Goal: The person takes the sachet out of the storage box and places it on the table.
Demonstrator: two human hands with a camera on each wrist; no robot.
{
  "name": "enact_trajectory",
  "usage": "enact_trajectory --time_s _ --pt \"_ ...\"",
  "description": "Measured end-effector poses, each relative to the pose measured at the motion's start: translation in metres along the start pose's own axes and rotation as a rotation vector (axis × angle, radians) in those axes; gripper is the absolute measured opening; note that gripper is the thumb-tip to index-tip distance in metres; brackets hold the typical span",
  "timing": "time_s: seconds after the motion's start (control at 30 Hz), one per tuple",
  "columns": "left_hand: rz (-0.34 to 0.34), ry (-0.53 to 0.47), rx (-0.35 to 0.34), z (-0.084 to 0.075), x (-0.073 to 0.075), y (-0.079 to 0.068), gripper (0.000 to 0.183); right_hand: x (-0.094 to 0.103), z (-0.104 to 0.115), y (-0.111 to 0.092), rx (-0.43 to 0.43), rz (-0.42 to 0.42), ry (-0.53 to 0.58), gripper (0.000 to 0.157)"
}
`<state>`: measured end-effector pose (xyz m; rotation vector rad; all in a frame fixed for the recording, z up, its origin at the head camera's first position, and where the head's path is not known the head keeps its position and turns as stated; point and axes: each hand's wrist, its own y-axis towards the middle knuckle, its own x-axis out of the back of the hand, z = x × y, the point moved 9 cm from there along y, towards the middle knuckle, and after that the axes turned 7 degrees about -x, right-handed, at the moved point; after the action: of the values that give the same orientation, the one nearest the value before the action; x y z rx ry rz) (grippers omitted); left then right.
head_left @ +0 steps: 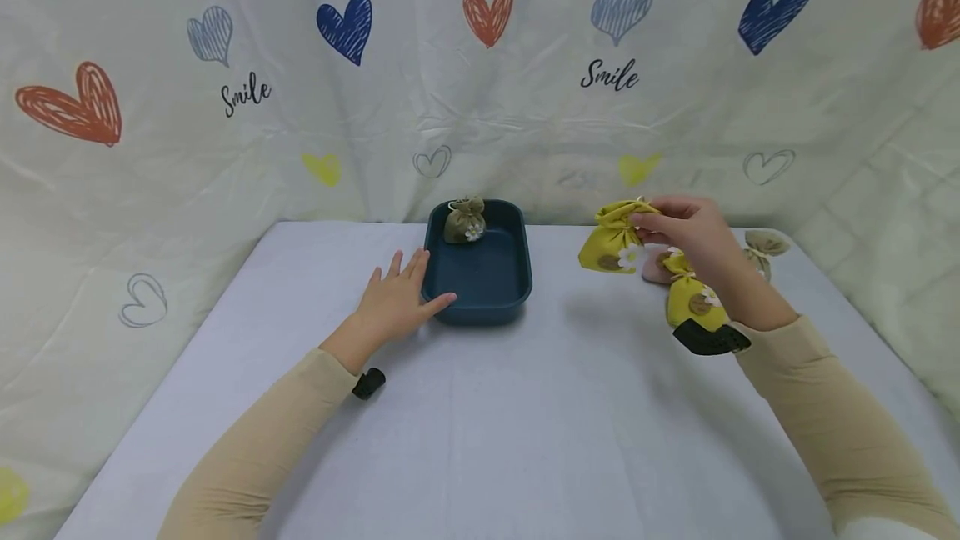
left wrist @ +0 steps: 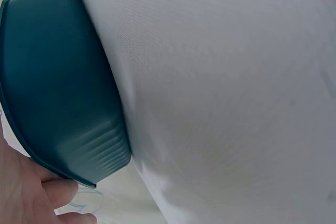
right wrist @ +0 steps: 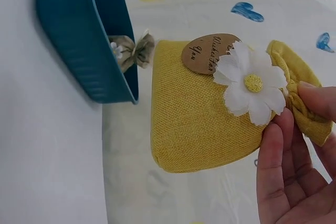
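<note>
My right hand (head_left: pixel 693 240) pinches a yellow drawstring pouch (head_left: pixel 606 248) by its gathered neck, above the table. In the right wrist view this pouch (right wrist: pixel 194 114) carries a white flower and a round brown tag. My left hand (head_left: pixel 393 298) rests against the left side of a dark teal tray (head_left: pixel 480 286), its fingers spread and the thumb at the near rim. The left wrist view shows the tray's outer wall (left wrist: pixel 63 87) with fingers (left wrist: pixel 60 192) at its edge. Inside the tray, toward the back left, stands an olive-green pouch (head_left: pixel 462 223) with a small white flower.
Behind and below the right hand lie another yellow pouch (head_left: pixel 690 302), a pinkish pouch (head_left: pixel 656 267) partly hidden, and a grey-beige pouch (head_left: pixel 763 247). A white cloth covers the table (head_left: pixel 510 432). A printed curtain (head_left: pixel 420 90) with hearts hangs behind it.
</note>
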<state>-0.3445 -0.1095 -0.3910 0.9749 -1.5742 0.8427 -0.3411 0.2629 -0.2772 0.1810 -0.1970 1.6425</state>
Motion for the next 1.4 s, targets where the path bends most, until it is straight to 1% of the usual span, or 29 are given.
enact_trajectory --time_s 0.1,0.2,0.3,0.37,0.47,0.53,0.67,0.8,0.87,1.1,1.17,1.3,1.4 --pt "0.001 0.000 0.001 0.000 0.000 0.000 0.099 0.007 -0.002 -0.007 0.007 -0.006 0.072 0.013" --pt "0.001 -0.002 0.000 0.000 0.000 0.000 0.099 0.016 -0.005 -0.014 0.007 -0.013 0.144 0.011" --pt "0.002 -0.005 -0.001 0.000 0.000 -0.001 0.099 0.027 -0.011 -0.019 0.001 -0.034 0.149 0.010" --pt "0.001 -0.008 -0.002 -0.001 0.000 -0.001 0.099 0.034 -0.014 -0.022 0.004 -0.048 0.168 0.013" --pt "-0.003 -0.006 -0.005 -0.001 0.001 -0.001 0.099 0.046 -0.018 -0.026 0.029 -0.065 0.196 0.020" --pt "-0.006 -0.004 -0.006 -0.001 0.001 -0.001 0.099 0.053 -0.019 -0.029 0.056 -0.059 0.239 0.024" --pt "-0.008 -0.003 -0.007 -0.001 0.001 0.000 0.099 0.067 -0.021 -0.035 0.111 -0.069 0.289 0.026" --pt "-0.001 -0.006 -0.005 0.000 0.000 0.000 0.099 0.079 -0.025 -0.040 0.143 -0.075 0.320 0.026" --pt "0.002 -0.010 -0.004 0.000 -0.001 -0.001 0.099 0.083 -0.027 -0.042 0.142 -0.073 0.306 0.027" --pt "0.001 -0.020 -0.006 0.001 -0.001 -0.001 0.099 0.101 -0.035 -0.046 0.092 -0.090 0.195 0.028" --pt "0.000 -0.017 -0.005 0.001 -0.001 -0.001 0.099 0.107 -0.036 -0.047 0.093 -0.088 0.185 0.028" --pt "-0.004 -0.009 -0.004 0.001 -0.001 0.000 0.099 0.118 -0.039 -0.049 0.096 -0.113 0.116 0.028" --pt "-0.008 -0.005 -0.004 0.001 -0.001 0.000 0.099 0.126 -0.043 -0.050 0.078 -0.135 0.079 0.026"
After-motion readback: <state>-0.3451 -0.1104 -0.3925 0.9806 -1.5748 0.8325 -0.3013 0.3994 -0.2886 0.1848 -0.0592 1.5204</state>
